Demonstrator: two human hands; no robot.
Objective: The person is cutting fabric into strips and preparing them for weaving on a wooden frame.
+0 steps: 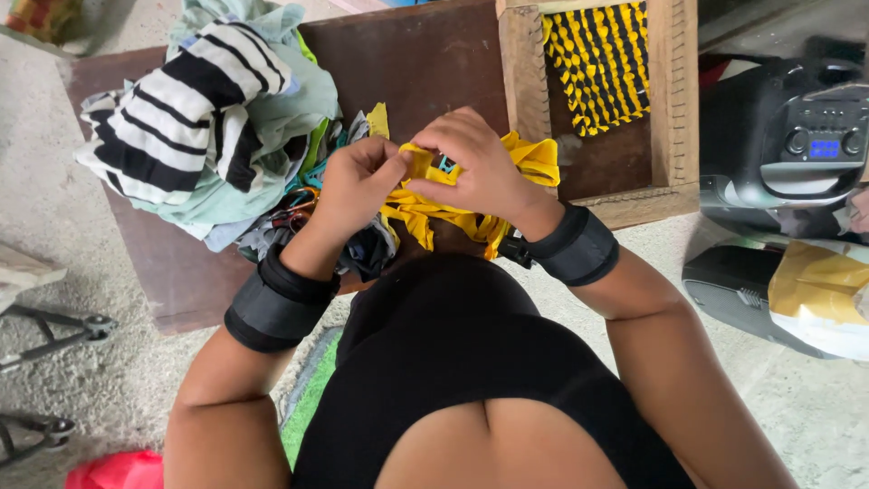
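head view: the left hand [358, 181] and the right hand [475, 163] meet over a brown board [416, 63], both working on a yellow cloth strip [434, 215]. the left fingers are curled and pressed together, pinching an edge of the yellow cloth against the thumb. the right fingers are bent over the top of the same cloth, pinching it just beside the left thumb. the cloth hangs bunched under both hands, at the near edge of the board. each wrist wears a black band [276, 303]. left of the hands lies a pile of scraps [272, 136] with a black and white striped cloth [181, 113] on top. behind the right hand stands a wooden frame [674, 91] with yellow and black weaving [597, 63] in it. a black speaker [787, 136] sits at the right.
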